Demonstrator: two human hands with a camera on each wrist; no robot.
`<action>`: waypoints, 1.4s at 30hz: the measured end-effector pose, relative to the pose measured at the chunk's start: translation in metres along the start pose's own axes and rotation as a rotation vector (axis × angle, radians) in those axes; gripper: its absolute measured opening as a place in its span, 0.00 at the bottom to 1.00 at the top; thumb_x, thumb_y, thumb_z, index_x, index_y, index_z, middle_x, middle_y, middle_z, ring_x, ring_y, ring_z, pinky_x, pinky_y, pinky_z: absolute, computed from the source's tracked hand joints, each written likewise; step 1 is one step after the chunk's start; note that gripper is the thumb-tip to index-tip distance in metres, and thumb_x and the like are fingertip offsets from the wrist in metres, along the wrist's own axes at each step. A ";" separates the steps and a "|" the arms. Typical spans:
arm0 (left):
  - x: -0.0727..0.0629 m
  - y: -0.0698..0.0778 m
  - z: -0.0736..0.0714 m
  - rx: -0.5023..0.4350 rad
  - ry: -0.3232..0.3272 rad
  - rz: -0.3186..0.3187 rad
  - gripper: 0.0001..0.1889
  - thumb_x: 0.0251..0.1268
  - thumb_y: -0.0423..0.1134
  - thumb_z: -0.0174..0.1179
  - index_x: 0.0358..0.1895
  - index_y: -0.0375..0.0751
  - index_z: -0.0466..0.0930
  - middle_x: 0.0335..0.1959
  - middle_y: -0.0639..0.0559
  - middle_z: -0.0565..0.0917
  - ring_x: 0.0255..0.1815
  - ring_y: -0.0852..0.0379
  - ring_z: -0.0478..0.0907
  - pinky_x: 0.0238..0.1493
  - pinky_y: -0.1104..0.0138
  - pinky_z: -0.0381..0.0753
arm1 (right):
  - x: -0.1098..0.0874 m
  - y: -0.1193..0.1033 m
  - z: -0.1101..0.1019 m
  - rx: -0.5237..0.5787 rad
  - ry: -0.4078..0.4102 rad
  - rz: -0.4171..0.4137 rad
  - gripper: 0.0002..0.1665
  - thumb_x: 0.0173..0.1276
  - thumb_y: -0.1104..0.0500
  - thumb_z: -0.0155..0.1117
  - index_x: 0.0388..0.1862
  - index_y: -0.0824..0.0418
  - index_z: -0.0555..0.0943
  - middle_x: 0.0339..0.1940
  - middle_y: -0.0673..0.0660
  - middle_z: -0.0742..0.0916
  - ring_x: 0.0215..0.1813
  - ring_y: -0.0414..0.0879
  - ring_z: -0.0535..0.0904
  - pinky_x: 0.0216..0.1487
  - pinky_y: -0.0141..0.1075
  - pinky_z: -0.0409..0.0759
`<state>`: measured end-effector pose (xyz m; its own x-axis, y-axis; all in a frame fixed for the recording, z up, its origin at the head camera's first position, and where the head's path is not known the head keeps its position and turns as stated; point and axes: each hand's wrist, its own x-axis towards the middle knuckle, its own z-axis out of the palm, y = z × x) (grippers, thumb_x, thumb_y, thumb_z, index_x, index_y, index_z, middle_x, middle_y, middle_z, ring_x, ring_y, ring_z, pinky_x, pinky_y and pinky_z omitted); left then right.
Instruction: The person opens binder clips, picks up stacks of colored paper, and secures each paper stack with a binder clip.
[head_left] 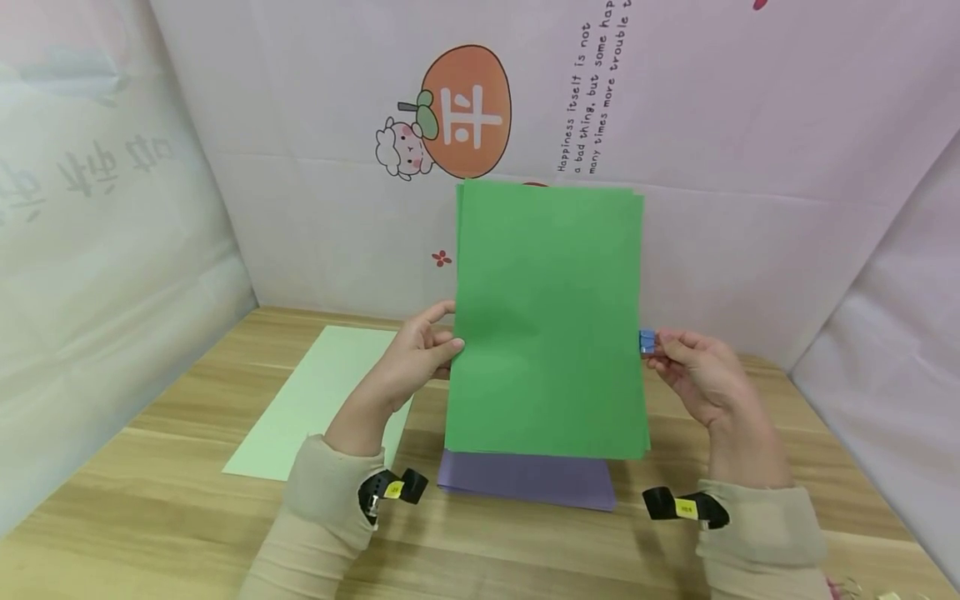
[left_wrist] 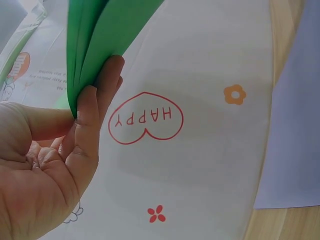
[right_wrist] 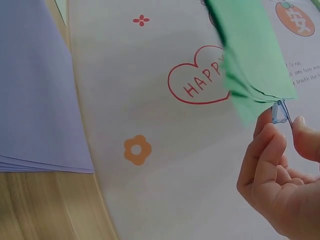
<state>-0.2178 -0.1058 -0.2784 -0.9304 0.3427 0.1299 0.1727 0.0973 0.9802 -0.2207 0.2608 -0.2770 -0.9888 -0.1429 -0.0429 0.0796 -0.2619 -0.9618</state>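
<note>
A stack of green paper sheets (head_left: 547, 321) is held upright over the table, its sheets slightly out of line at the corners. My left hand (head_left: 412, 354) pinches the stack's left edge between thumb and fingers; in the left wrist view the sheets fan apart above the grip. On the opposite edge sits a small blue binder clip (head_left: 647, 342). My right hand (head_left: 697, 367) pinches the clip's handles with thumb and fingers. The right wrist view shows the clip (right_wrist: 280, 113) right at the edge of the green sheets, which spread a little there.
Purple sheets (head_left: 525, 482) lie on the wooden table (head_left: 480, 550) below the green stack. A pale green sheet (head_left: 300, 408) lies to the left. A printed cloth (head_left: 712, 250) stands behind. Small pinkish items (head_left: 842, 588) show at the lower right edge.
</note>
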 end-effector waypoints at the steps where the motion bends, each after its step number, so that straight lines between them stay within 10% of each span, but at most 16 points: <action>1: 0.000 0.000 0.000 -0.001 -0.003 0.004 0.32 0.76 0.28 0.48 0.79 0.46 0.51 0.20 0.56 0.73 0.25 0.61 0.73 0.37 0.67 0.82 | 0.000 0.000 0.000 -0.001 -0.004 0.001 0.15 0.77 0.65 0.52 0.34 0.57 0.85 0.31 0.50 0.84 0.34 0.39 0.81 0.41 0.25 0.80; 42: 0.007 -0.002 0.018 -0.080 -0.021 0.046 0.23 0.76 0.27 0.48 0.71 0.37 0.61 0.28 0.54 0.85 0.28 0.60 0.83 0.36 0.66 0.85 | -0.016 -0.016 0.000 0.081 -0.108 -0.161 0.09 0.75 0.61 0.58 0.46 0.59 0.84 0.38 0.51 0.87 0.38 0.39 0.82 0.43 0.27 0.82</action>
<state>-0.2189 -0.0868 -0.2821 -0.9151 0.3645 0.1727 0.1881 0.0068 0.9821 -0.2060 0.2669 -0.2613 -0.9706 -0.1937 0.1431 -0.0641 -0.3649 -0.9288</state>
